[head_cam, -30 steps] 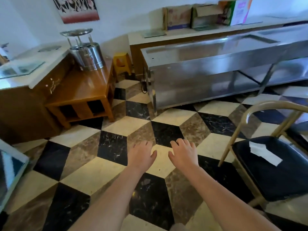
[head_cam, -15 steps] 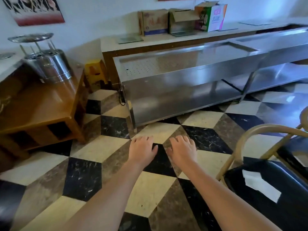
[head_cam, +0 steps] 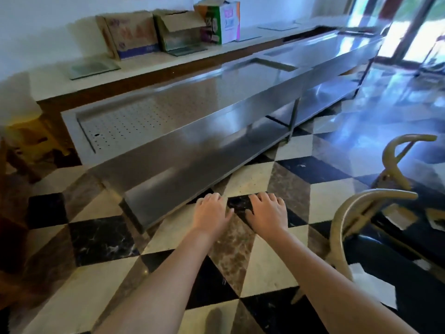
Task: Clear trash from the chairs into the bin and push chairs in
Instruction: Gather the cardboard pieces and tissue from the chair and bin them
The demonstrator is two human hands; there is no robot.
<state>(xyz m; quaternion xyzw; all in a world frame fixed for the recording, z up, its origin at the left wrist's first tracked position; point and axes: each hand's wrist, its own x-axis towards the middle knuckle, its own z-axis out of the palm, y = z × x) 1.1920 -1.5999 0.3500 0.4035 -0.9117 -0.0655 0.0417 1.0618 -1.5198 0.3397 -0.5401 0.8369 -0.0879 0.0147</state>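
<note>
Both my hands are stretched out palm-down over the checkered floor, empty, fingers slightly apart: my left hand [head_cam: 210, 216] and my right hand [head_cam: 269, 214] side by side. At the lower right stands a chair [head_cam: 342, 227] with a curved tan metal back and black seat. A white scrap of paper [head_cam: 375, 289] lies on that seat, partly behind my right forearm. A second chair [head_cam: 397, 155] stands farther right, and paper pieces [head_cam: 398, 216] lie on its dark seat. No bin is in view.
A long stainless steel counter [head_cam: 216, 131] with a lower shelf runs across ahead. Behind it a white-topped ledge holds cardboard boxes [head_cam: 134, 34]. A yellow stool [head_cam: 26, 138] and brown wooden furniture sit at the left. Glossy floor extends toward glass doors at the far right.
The view has swung to the right: the wooden side table and steel pot left the frame, a second chair and the doors came in. My hands stay empty and outstretched.
</note>
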